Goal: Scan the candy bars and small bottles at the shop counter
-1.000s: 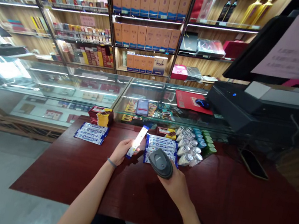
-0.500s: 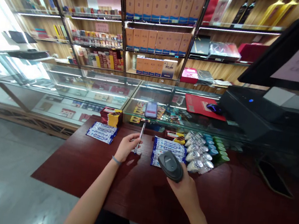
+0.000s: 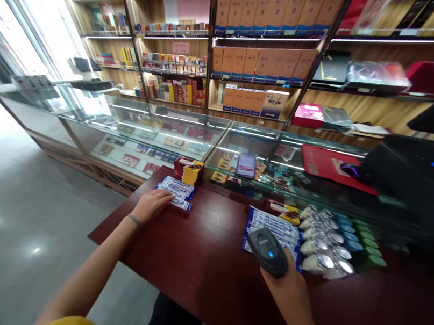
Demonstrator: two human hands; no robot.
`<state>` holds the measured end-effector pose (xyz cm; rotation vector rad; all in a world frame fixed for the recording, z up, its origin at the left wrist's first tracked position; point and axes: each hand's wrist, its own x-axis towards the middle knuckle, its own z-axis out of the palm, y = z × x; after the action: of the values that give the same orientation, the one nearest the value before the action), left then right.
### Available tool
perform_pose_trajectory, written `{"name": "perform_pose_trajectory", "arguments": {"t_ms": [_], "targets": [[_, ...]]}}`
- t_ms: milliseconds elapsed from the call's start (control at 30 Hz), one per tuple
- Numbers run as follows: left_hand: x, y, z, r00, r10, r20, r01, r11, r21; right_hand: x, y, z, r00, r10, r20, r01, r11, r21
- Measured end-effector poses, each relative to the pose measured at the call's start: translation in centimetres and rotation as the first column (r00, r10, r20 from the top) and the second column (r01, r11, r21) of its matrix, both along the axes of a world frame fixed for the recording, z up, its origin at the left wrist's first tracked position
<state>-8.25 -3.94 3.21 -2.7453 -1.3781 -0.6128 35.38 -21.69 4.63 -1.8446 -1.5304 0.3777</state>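
My left hand (image 3: 151,204) is on the packs (image 3: 177,190) at the surface's (image 3: 201,269) far-left corner, and I can't tell if the fingers grip. My right hand (image 3: 290,292) has its fingers wrapped round the scanner (image 3: 269,244).

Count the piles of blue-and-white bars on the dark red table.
2. The left pile lies at the fingertips of the left hand; the right pile lies just beyond the scanner in the right hand, which hides its near edge.

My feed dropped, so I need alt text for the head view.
The right hand grips a black scanner over a dark red table, while the left hand touches a stack of blue-and-white packets near its far edge. A second stack and silver cans lie beside the scanner.
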Motion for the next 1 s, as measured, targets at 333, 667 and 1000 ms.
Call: {"name": "perform_pose_trajectory", "arguments": {"t_ms": [333,667,1000], "targets": [[-2.0,2.2,-2.0,1.0,-0.015,-0.004,0.015,0.998,-0.067,-0.8,0.9,-0.3,0.999,0.026,0.024,-0.026,1.0,-0.014],[-1.8,4.8,-3.2,0.999,-0.043,0.0,0.043,0.999,-0.008,-0.8,1.0,-0.5,0.999,0.028,-0.022,-0.029,0.999,-0.027],[-1.3,5.0,-3.2,0.999,-0.026,-0.025,0.027,0.999,0.046,-0.6,0.8,0.1,0.998,0.038,-0.051,-0.039,0.999,-0.011]]}}
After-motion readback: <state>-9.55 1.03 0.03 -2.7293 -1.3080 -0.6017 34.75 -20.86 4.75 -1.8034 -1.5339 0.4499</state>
